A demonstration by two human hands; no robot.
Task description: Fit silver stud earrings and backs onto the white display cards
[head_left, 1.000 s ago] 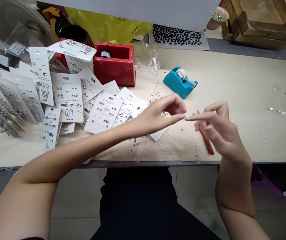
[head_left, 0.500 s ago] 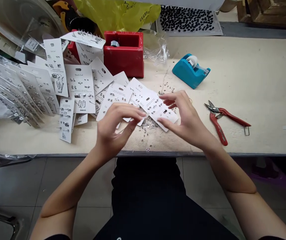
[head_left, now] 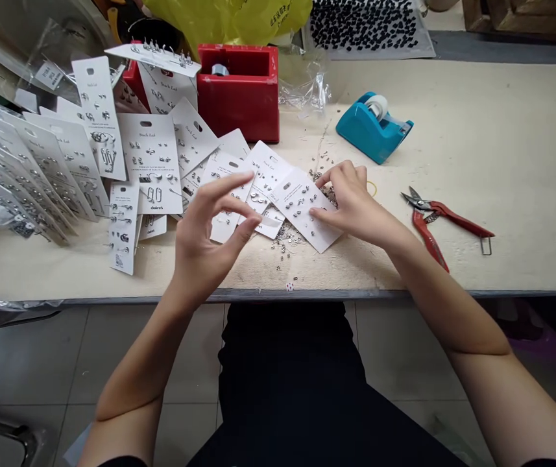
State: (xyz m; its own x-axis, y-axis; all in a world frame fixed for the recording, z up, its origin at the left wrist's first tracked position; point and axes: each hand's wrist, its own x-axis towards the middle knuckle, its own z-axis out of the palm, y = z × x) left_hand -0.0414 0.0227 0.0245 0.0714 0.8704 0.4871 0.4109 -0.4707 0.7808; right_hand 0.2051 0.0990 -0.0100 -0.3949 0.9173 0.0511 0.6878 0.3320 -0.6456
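My left hand (head_left: 204,230) hovers above the near side of the fanned cards, its thumb and fingers apart. A small pale scrap shows by the thumb tip; I cannot tell whether it sticks there. My right hand (head_left: 350,201) is over the right side of a white earring card (head_left: 302,204) with several metal studs. Its thumb lies over the card's face, and its curled fingertips reach past the upper edge to a scatter of tiny metal earring backs (head_left: 327,189). A gap shows between thumb and fingers. Other earring cards (head_left: 229,188) overlap to the left.
Several earring cards (head_left: 148,162) lean at the left, before a red tape dispenser (head_left: 239,107). A blue tape dispenser (head_left: 368,133) stands farther back on the right. Red-handled pliers (head_left: 433,220) lie right of my right hand. Black pieces fill a tray (head_left: 370,55) at the back.
My left hand has drawn back to the left and its thumb and fingers have spread. My right hand has lowered onto the card's right side, fingertips curled at the earring backs.
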